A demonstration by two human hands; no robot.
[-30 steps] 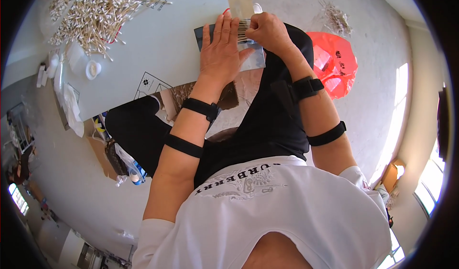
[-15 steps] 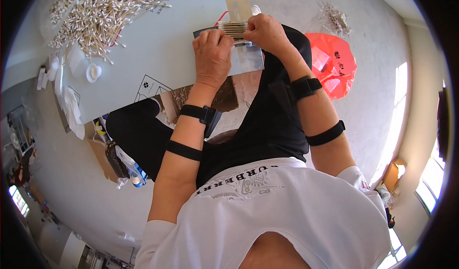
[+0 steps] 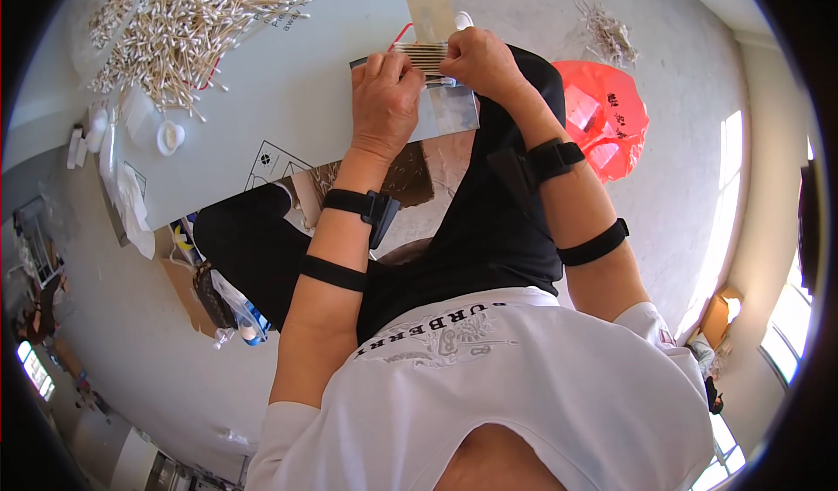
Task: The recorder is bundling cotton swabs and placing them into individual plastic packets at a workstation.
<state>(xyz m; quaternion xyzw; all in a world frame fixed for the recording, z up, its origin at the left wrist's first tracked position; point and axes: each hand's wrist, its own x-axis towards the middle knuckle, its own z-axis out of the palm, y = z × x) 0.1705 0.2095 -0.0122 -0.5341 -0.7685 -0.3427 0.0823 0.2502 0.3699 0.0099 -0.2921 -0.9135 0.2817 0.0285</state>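
Head view: a row of cotton swabs (image 3: 421, 56) is lying crosswise between the two hands, near the right edge of the grey table (image 3: 288, 111). Left hand (image 3: 384, 103) is sitting narrow, fingers bent, at the row's left end; right hand (image 3: 482, 61) is resting curled at its right end. Fingertips are hiding; cannot tell whether either is pinching. Risk, judged: uneven pressure from the two sides could be skewing sticks or sending outer ones rolling. Row is looking flat, pale tan, sticks roughly parallel.
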